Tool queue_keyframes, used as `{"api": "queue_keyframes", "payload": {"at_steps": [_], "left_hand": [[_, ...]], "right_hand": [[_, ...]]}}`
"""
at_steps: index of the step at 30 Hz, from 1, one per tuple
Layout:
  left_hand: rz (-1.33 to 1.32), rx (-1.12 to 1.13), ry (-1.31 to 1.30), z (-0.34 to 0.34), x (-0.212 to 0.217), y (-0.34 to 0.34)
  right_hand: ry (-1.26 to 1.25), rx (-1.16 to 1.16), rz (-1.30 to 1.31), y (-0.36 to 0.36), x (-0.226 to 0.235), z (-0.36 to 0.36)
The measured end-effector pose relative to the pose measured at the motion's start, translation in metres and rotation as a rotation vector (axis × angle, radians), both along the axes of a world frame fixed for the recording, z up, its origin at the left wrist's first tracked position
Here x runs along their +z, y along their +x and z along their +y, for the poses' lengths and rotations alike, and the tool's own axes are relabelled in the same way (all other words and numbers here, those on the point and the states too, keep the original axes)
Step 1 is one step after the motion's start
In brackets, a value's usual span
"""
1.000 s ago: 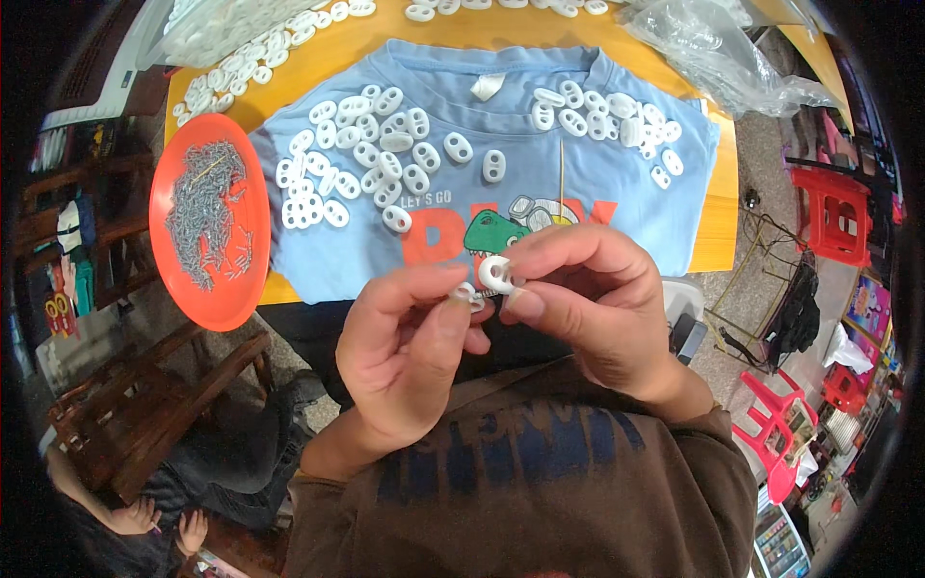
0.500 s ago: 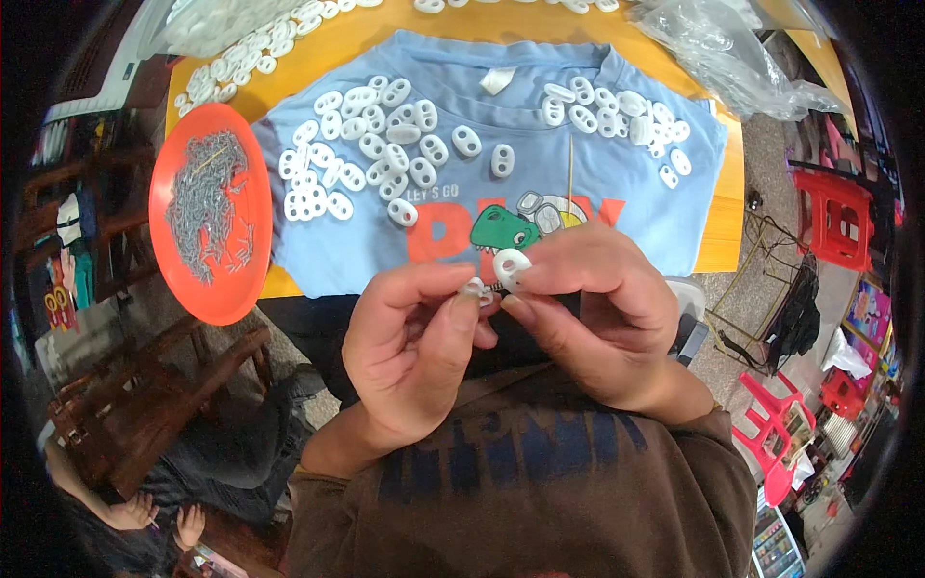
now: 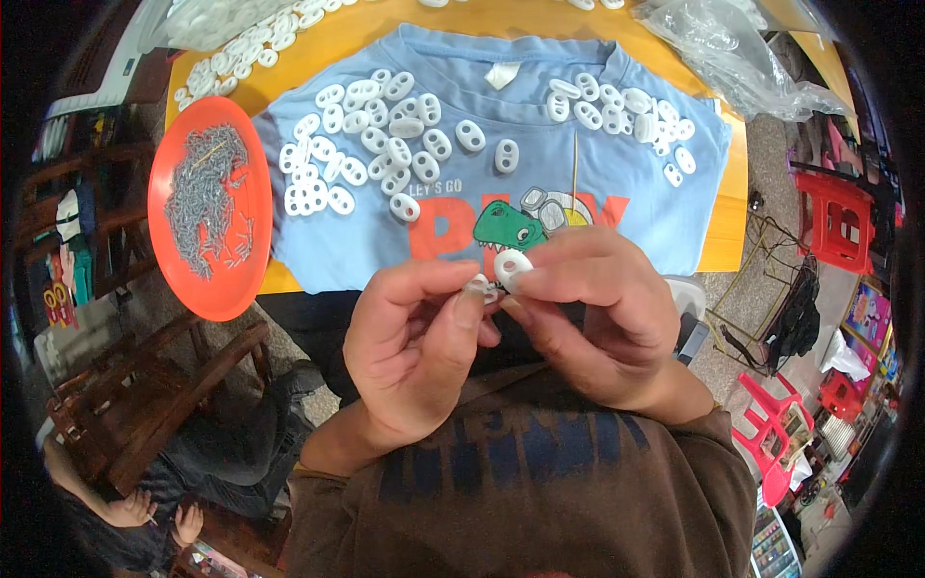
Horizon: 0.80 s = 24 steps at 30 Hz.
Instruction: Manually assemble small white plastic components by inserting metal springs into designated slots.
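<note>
My left hand (image 3: 412,347) pinches a small white plastic piece (image 3: 481,284) between thumb and forefinger; the fingertips hide much of it. Close beside it, my right hand (image 3: 609,323) grips a white oval cord lock (image 3: 510,262) with a hole facing up. The two pieces almost meet; whether they touch I cannot tell. Beyond my hands a blue T-shirt (image 3: 332,246) with a dinosaur print lies spread on the table. On its left side sits a pile of white two-hole cord locks (image 3: 400,126), and a smaller group of white pieces (image 3: 612,118) lies at its right.
An orange-red plate (image 3: 252,275) of small grey spring-like metal parts (image 3: 204,193) stands left on the yellow table (image 3: 727,226). A thin wooden stick (image 3: 575,164) lies on the shirt. Clear plastic bags (image 3: 718,48) lie far right. Another person's hands (image 3: 135,509) show at lower left.
Both hands keep their pinch and stay almost in place, the two white pieces still close together. The view has shifted very slightly.
</note>
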<state>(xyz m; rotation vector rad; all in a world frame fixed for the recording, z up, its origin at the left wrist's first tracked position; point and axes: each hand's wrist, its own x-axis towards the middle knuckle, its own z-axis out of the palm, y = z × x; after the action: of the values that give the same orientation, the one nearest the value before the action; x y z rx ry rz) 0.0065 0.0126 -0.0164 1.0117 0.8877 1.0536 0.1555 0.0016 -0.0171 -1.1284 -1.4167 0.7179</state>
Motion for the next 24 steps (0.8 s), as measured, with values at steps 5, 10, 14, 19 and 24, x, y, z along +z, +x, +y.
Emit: {"api": "queue_keyframes", "payload": {"at_steps": [5,10,14,19,24], "left_hand": [[0.007,-0.044,0.01,0.0001,-0.0001,-0.0006],[-0.041,-0.085,0.015,0.0011,0.0016,-0.0018],[-0.077,-0.146,-0.034,0.0026,0.0028,-0.004],[-0.174,-0.162,-0.13,0.0062,0.006,-0.0034],[-0.215,-0.261,-0.146,0.0095,-0.0014,-0.0097]], "right_hand": [[0.014,-0.003,-0.027,-0.0001,-0.0009,-0.0009],[-0.001,0.019,0.005,-0.0004,-0.002,-0.0017],[-0.075,0.03,0.116,-0.0011,0.0018,-0.0027],[-0.153,0.074,0.272,-0.0007,0.0012,-0.0036],[-0.131,0.107,0.226,0.0035,0.0029,-0.002]]}}
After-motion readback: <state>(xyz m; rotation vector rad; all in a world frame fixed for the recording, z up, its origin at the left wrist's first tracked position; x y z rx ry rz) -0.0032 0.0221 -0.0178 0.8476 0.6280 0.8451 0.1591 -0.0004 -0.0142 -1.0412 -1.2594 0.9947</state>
